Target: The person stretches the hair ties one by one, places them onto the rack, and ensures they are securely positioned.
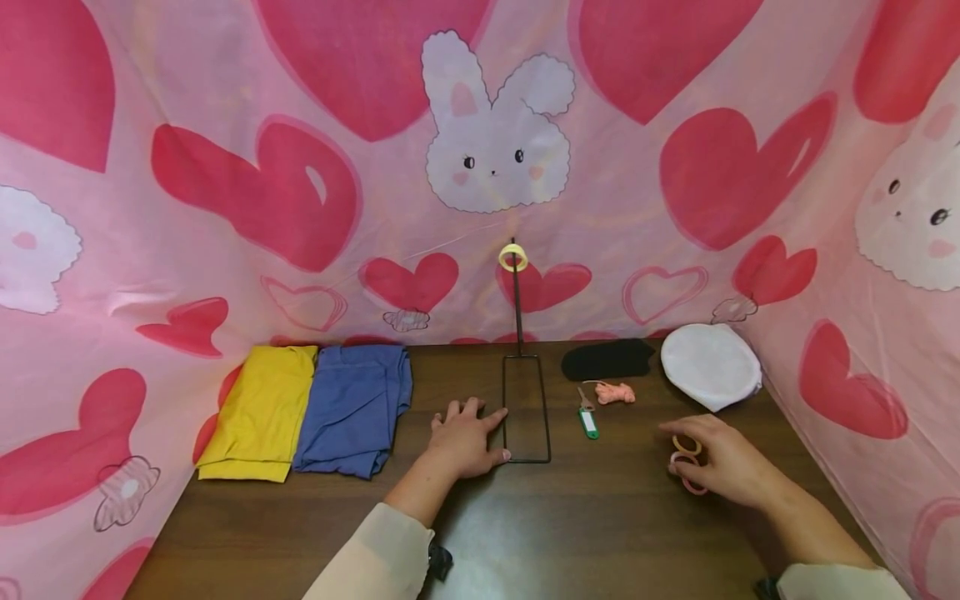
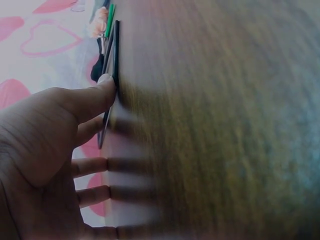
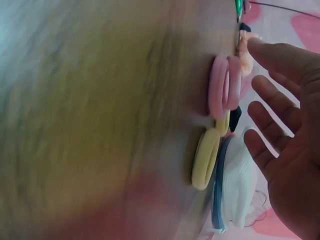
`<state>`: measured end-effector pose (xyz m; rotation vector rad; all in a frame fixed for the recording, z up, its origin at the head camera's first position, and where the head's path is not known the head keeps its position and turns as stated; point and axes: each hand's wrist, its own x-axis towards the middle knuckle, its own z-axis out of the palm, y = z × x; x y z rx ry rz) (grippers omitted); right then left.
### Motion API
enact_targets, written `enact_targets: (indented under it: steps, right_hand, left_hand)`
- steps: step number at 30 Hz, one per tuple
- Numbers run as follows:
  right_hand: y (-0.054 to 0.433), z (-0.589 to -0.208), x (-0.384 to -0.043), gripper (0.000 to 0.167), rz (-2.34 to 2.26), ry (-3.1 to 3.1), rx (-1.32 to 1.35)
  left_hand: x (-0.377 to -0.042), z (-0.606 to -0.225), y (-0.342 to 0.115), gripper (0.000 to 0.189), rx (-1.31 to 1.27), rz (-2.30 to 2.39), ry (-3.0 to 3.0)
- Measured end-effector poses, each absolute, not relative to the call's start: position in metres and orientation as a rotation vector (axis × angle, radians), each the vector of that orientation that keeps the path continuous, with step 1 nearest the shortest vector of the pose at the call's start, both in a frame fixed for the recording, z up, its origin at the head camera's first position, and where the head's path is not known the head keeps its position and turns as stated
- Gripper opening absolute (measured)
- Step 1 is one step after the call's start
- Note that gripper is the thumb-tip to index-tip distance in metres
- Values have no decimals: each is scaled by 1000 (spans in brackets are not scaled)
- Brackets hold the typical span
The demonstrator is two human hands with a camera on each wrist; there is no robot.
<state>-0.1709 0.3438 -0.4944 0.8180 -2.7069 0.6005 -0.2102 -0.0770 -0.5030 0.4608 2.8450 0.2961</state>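
My left hand (image 1: 465,442) rests on the table with its fingers spread, thumb and forefinger touching the left side of a black wire stand's base. The upright post of this stand (image 1: 517,312) carries a pale yellow hair tie (image 1: 502,259) near its top. To the right, my right hand (image 1: 726,467) hovers with loosely bent fingers beside several hair ties. A pink hair tie (image 3: 216,87) and a yellow one (image 3: 205,160) lie on the table in the right wrist view, apart from the fingers. The head view has them partly hidden by that hand.
Folded yellow cloth (image 1: 258,412) and blue cloth (image 1: 352,408) lie at the left. Right of the stand are a key with a green tag (image 1: 589,425), a peach cord bundle (image 1: 617,393), a black flat item (image 1: 606,360) and a white round pouch (image 1: 708,364). Printed fabric walls surround the table.
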Motion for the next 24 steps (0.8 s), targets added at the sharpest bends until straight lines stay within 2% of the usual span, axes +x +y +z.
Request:
enact_targets:
  steps: [11,24]
  right_hand:
    - [360,-501,-170,57,564,-2707,885]
    - [354,-500,-169,48,662,-2824,814]
  left_hand:
    - [-211,-504,-78,74,462,288,2843]
    - [-211,-503,-77,74,470,284,2847]
